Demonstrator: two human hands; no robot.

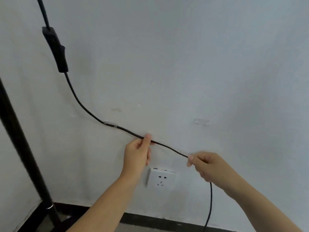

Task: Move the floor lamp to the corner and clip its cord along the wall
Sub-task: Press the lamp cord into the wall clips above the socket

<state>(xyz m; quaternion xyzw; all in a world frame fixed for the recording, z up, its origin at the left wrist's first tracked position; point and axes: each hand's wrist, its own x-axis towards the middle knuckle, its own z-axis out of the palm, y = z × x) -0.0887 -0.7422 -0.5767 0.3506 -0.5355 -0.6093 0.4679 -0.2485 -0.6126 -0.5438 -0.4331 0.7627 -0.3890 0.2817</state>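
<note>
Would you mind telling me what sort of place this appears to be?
Probably an indoor room, home or office: a painted white wall with a wall socket, a dark skirting strip at the floor, and a floor lamp's pole in the corner.

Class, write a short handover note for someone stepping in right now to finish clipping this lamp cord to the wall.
Left hand: pinching the cord just right of the first clip.
Right hand: gripping the cord further along; the rest hangs down to the floor.
Lamp pole stands at the left by the wall; the inline switch hangs above.
Done: cord sits in the first clip.
Left: press the held stretch into the empty second clip, up and right. Socket below is unused; no plug is visible.
</note>
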